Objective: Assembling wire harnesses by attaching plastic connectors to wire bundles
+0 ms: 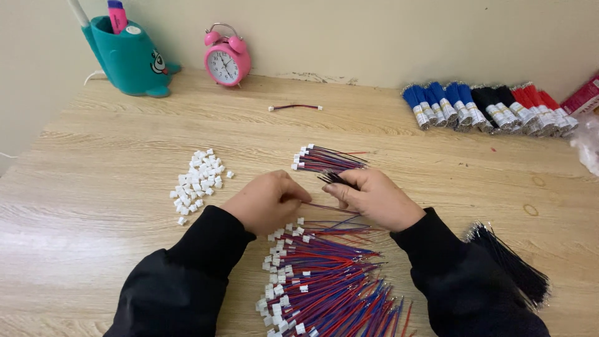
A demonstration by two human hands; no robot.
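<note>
At the centre of the wooden worktop point(93, 187), the left hand point(268, 203) and right hand point(374, 198) pinch one red-and-blue wire point(331, 208) between them, above the heap of finished wires point(324, 281), loose white connectors point(198, 181) lying left.

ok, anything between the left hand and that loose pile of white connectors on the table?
Nothing visible. The left hand pinches a thin wire with the right hand. The white connectors lie to its left, with only bare wooden table between them. The finished wire pile sits below the hands, off that path.
</note>
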